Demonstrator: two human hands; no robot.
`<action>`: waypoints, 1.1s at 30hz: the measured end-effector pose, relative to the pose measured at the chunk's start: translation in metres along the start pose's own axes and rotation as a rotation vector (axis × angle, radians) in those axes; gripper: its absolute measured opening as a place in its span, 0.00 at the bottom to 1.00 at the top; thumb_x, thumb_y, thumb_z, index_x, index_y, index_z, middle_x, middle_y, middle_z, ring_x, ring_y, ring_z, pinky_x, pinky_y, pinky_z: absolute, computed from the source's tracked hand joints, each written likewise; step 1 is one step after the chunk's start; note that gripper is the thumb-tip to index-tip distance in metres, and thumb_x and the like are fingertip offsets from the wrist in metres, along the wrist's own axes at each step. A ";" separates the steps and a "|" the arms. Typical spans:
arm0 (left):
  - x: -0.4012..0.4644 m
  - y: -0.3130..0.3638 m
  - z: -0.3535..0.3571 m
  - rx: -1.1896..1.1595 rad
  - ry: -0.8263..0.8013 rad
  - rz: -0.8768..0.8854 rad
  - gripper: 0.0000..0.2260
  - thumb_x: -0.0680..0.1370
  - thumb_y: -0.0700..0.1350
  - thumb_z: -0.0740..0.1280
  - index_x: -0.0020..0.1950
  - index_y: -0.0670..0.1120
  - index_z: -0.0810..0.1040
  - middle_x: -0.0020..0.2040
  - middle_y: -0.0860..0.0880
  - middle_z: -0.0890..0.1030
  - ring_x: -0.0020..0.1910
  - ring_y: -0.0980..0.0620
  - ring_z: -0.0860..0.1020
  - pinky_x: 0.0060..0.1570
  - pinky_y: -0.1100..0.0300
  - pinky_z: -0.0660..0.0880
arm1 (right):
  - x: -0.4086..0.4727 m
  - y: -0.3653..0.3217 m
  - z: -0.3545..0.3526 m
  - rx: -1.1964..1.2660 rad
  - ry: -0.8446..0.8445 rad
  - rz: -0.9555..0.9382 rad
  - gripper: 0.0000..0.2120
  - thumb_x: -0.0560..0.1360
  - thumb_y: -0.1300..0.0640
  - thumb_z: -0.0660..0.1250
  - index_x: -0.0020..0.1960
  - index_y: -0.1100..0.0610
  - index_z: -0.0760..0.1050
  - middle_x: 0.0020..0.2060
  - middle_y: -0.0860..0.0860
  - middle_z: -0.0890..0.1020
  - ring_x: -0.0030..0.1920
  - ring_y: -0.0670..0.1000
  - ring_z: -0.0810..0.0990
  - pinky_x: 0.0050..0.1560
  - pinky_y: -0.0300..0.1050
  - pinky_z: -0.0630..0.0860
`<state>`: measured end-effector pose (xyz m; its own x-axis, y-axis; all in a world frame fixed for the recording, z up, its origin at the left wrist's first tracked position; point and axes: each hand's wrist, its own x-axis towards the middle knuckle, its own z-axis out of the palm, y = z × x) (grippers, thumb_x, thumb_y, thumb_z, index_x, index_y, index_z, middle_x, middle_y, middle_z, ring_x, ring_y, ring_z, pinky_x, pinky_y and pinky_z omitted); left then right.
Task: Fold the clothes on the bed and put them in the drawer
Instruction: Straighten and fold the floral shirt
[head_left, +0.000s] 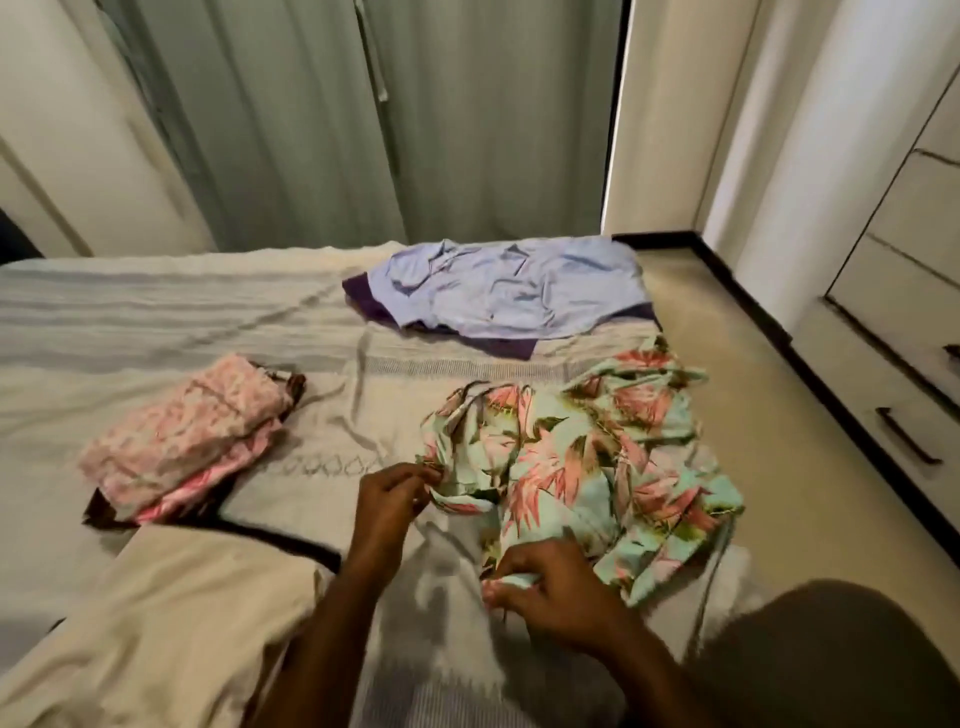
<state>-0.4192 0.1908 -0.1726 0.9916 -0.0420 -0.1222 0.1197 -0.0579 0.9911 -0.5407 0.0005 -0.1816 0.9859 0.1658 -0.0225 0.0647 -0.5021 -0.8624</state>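
Observation:
A mint-green garment with pink and green leaf print (597, 457) lies crumpled on the bed's near right part. My left hand (389, 499) pinches its left edge. My right hand (550, 592) pinches its near bottom edge. A light blue shirt (514, 286) lies spread out at the far side of the bed, on top of a dark purple garment (498, 345). At the left sits a folded pile of pink patterned clothes (182, 436). A chest of drawers (904, 332) with dark handles stands at the right, drawers closed.
The bed (156, 322) carries a cream cover with grey stripes and a cream pillow (171, 613) at the near left. Grey-green curtains (363, 119) hang behind the bed. A strip of beige floor (769, 395) runs between bed and drawers.

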 end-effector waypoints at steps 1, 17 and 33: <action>-0.012 -0.009 0.004 -0.049 0.050 -0.033 0.14 0.74 0.29 0.65 0.34 0.43 0.84 0.41 0.41 0.85 0.46 0.42 0.82 0.49 0.50 0.76 | -0.005 0.008 0.011 0.009 -0.040 0.018 0.06 0.70 0.51 0.75 0.46 0.51 0.85 0.44 0.44 0.86 0.46 0.42 0.84 0.50 0.47 0.79; -0.114 -0.005 0.052 -0.090 -0.176 0.182 0.03 0.82 0.41 0.65 0.50 0.43 0.77 0.43 0.46 0.83 0.44 0.47 0.83 0.45 0.54 0.81 | -0.062 -0.011 0.030 -0.078 0.223 -0.280 0.24 0.77 0.34 0.65 0.32 0.51 0.75 0.27 0.43 0.76 0.28 0.42 0.74 0.32 0.38 0.69; -0.135 -0.020 0.048 -0.125 -0.335 -0.081 0.09 0.81 0.36 0.65 0.58 0.37 0.82 0.51 0.38 0.85 0.49 0.41 0.84 0.47 0.44 0.82 | -0.087 0.010 0.005 0.083 0.607 -0.262 0.08 0.70 0.55 0.78 0.46 0.58 0.85 0.40 0.49 0.85 0.42 0.43 0.83 0.42 0.45 0.80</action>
<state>-0.5579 0.1493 -0.1785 0.9103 -0.3679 -0.1899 0.2223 0.0476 0.9738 -0.6264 -0.0144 -0.1911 0.8527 -0.2457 0.4609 0.3260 -0.4390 -0.8372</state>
